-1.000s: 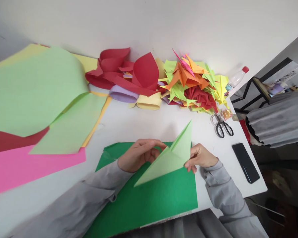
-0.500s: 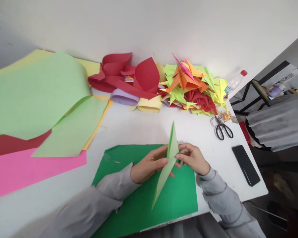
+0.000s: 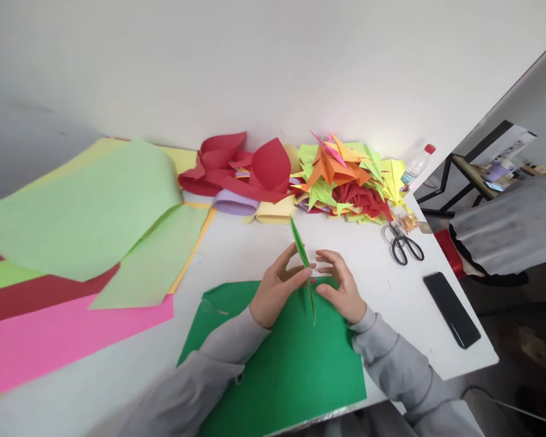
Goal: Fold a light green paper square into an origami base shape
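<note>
My left hand [image 3: 275,288] pinches a folded light green paper piece [image 3: 299,241], which I see edge-on as a thin blade standing over a dark green sheet [image 3: 291,364]. Just to its right is my right hand [image 3: 339,288], fingers curled and slightly apart, close to the paper's lower part; whether it touches it I cannot make out. Both hands hover above the top edge of the dark green sheet on the white table [image 3: 246,249].
Large light green [image 3: 82,212], red and pink [image 3: 50,340] sheets lie at the left. Curled red, lilac and yellow papers [image 3: 246,176] and a pile of folded paper figures [image 3: 346,176] sit by the wall. Scissors [image 3: 403,243], a phone [image 3: 451,308] and a bottle [image 3: 416,162] are at the right.
The folded light green paper has turned from showing its broad face to edge-on. Both hands moved up and closer together over the green sheet; the view tilted down.
</note>
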A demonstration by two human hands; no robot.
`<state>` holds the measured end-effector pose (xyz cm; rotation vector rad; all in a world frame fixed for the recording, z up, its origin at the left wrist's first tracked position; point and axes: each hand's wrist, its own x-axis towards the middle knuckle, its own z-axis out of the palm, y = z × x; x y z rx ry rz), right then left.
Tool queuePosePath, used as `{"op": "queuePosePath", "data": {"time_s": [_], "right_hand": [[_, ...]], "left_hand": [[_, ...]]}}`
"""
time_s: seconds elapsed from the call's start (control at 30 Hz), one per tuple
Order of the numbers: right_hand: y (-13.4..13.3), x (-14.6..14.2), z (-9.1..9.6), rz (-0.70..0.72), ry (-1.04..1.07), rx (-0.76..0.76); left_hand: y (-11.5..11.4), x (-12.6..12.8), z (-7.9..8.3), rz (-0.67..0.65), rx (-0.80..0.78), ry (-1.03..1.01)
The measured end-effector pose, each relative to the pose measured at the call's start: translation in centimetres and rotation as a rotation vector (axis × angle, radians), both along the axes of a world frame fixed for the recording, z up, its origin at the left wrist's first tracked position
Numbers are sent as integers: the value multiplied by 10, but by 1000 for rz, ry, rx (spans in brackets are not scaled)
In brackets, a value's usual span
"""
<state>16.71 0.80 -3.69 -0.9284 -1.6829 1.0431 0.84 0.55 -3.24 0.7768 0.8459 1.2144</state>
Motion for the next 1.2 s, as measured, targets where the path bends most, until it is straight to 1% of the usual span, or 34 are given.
{"op": "queuePosePath", "data": {"time_s": [0.1,0.27,0.4,0.53,0.7,0.87,1.0,1.1,1.2], "right_hand": [[3,-5,-2,-6,15,1],[-1,2,-9,-19,-4,0],[-5,5,-9,-35,-2,-4],[-6,3,-6,-49,-11,-6],[-7,5,-5,-43,19,-24],[-6,8,-6,-42,25,-53],[-6,6,-6,-21,36,-53],[-7,4,-5,-3,19,-50],[-8,3,-3,13,7,-51]], "left_hand": [[2,7,-2,20,-1,-19],[-2,7,-16,-44,-37,4],[-2,4,-20,-88,-16,34],[-2,3,-22,-108,16,47],[-3,1,-22,-73,13,57],[-2,-4,-23,-74,5,58],[-2,-4,-24,-78,48,83],[-3,-2,-21,-66,85,136],[-4,-1,-16,-55,79,196]]}}
